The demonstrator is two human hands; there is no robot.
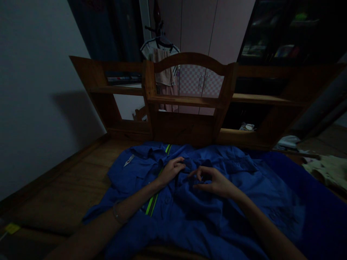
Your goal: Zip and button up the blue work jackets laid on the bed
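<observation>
A blue work shirt (233, 195) with a bright green stripe lies spread on a wooden bed platform (70, 184). My left hand (171, 169) rests on the shirt near its collar, fingers curled and pinching the blue fabric. My right hand (213, 180) is just to the right of it, thumb and fingers bent in a pinch on a fold of the same cloth at the shirt's front. The two hands are a few centimetres apart. A thin bracelet circles my left wrist. The room is dim.
A wooden headboard with shelves (189, 101) stands right behind the shirt. Clothes hang on a hanger (162, 61) beyond it, before a pink wardrobe. A pale cloth (328, 169) lies at the right edge. A white wall closes off the left.
</observation>
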